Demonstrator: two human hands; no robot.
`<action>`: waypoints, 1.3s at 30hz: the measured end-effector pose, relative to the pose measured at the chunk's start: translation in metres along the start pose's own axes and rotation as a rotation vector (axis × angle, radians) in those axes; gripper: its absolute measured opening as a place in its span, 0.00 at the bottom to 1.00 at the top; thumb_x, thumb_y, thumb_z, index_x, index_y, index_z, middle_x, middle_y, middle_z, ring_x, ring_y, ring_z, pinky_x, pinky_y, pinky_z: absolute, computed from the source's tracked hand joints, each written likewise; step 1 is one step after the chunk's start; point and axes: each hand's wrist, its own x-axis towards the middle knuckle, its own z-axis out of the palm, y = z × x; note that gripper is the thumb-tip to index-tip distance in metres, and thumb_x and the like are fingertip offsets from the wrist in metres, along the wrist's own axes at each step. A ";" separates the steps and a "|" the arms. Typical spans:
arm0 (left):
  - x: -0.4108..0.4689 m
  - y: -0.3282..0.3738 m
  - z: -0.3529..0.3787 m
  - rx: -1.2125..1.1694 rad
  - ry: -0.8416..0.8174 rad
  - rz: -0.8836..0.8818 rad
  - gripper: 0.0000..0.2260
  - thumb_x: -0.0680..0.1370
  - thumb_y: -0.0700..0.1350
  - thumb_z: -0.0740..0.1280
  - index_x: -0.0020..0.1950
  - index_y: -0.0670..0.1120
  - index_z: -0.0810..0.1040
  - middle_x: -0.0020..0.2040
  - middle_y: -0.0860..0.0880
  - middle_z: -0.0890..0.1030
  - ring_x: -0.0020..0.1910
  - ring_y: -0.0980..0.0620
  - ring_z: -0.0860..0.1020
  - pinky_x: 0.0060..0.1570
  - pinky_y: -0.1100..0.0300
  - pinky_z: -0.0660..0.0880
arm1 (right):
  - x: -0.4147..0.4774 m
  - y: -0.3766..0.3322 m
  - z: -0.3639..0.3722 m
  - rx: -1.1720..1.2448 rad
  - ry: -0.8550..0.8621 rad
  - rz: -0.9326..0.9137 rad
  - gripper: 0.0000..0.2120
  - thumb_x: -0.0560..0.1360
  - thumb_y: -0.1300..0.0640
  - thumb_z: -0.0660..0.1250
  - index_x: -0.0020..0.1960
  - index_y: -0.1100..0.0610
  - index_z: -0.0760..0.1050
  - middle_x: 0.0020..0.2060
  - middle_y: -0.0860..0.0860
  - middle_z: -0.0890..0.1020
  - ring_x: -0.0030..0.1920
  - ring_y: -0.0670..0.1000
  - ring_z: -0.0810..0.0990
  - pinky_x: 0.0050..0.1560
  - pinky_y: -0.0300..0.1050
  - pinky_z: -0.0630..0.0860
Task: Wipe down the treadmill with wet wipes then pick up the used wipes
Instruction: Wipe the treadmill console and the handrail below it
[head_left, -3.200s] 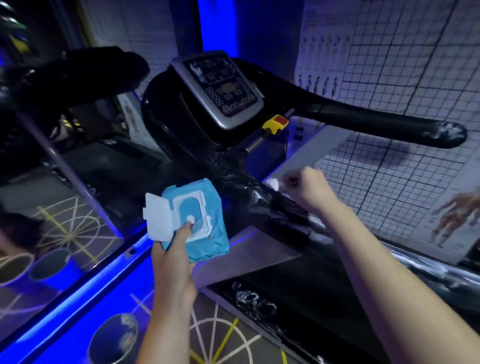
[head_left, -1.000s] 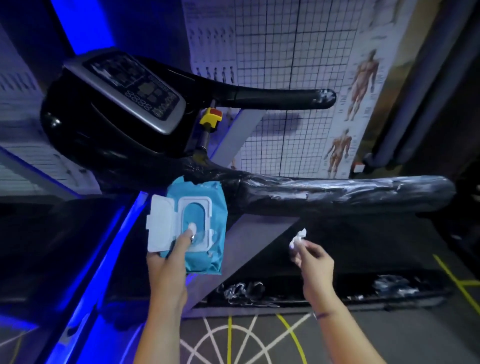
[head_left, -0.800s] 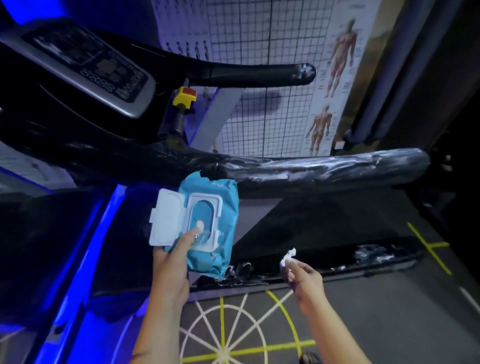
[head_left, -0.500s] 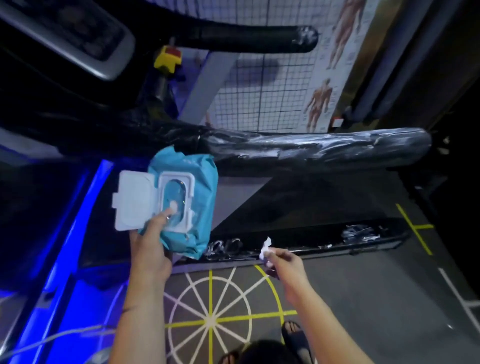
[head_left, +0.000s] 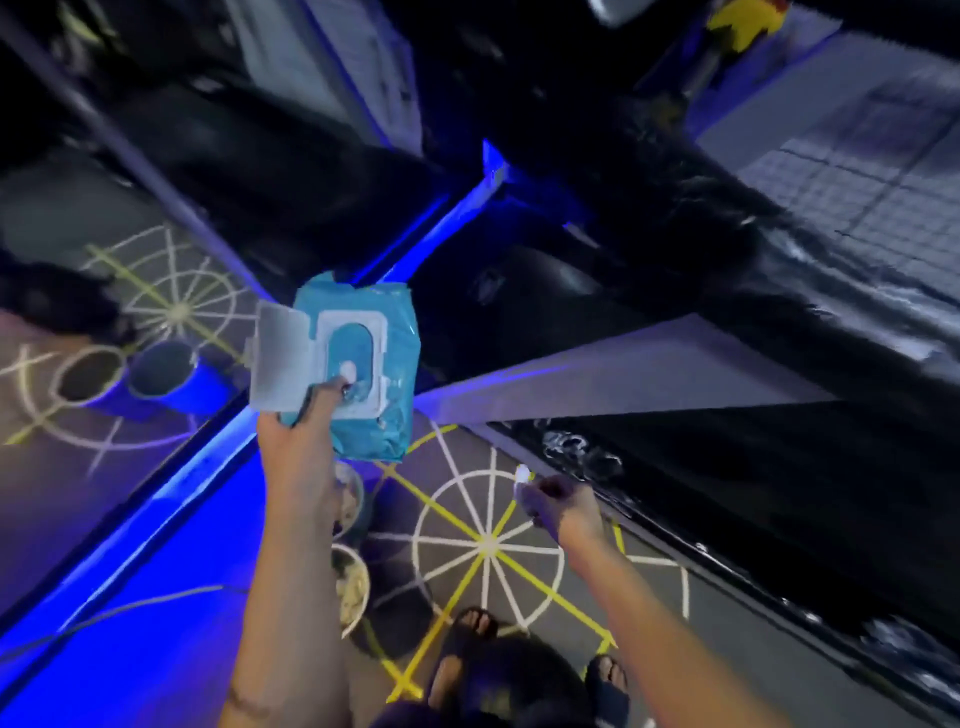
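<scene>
My left hand (head_left: 298, 439) grips a teal pack of wet wipes (head_left: 363, 364) from below, its white flip lid hanging open to the left and my thumb on the opening. My right hand (head_left: 558, 506) pinches a small crumpled white wipe (head_left: 522, 474) low over the floor, beside the treadmill's black side rail (head_left: 727, 540). The treadmill's plastic-wrapped black handrail (head_left: 753, 244) runs across the upper right. The yellow safety key (head_left: 745, 23) shows blurred at the top edge.
Two bowls (head_left: 350, 584) sit on the floor under my left forearm. Two blue cups (head_left: 161, 371) stand at the left by a blue-lit mirror edge (head_left: 156, 519). Yellow and white floor markings (head_left: 488, 543) lie below my hands. My sandalled feet (head_left: 467, 639) are at the bottom.
The view has swung down and left toward the floor. My right hand has dropped from the handrail to near the floor with the crumpled wipe. The left hand still holds the pack.
</scene>
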 end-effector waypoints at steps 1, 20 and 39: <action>0.001 0.001 -0.011 -0.008 0.045 0.003 0.20 0.78 0.35 0.73 0.69 0.42 0.79 0.52 0.53 0.87 0.48 0.54 0.85 0.45 0.58 0.83 | 0.005 -0.001 0.010 -0.031 -0.029 -0.022 0.13 0.71 0.69 0.74 0.32 0.58 0.78 0.25 0.52 0.79 0.26 0.48 0.73 0.28 0.41 0.68; 0.005 -0.007 0.015 0.032 -0.046 -0.056 0.19 0.78 0.38 0.75 0.68 0.47 0.79 0.57 0.52 0.87 0.53 0.55 0.85 0.48 0.60 0.82 | -0.049 -0.133 0.010 -0.168 0.026 -0.450 0.07 0.79 0.51 0.69 0.44 0.50 0.84 0.40 0.45 0.87 0.40 0.43 0.84 0.47 0.46 0.79; -0.054 0.027 0.121 -0.043 -0.399 0.035 0.16 0.82 0.51 0.71 0.69 0.53 0.80 0.63 0.57 0.85 0.63 0.57 0.82 0.69 0.48 0.77 | -0.127 -0.249 -0.050 -0.565 0.210 -1.084 0.10 0.74 0.51 0.75 0.55 0.48 0.84 0.40 0.43 0.78 0.40 0.42 0.77 0.44 0.40 0.76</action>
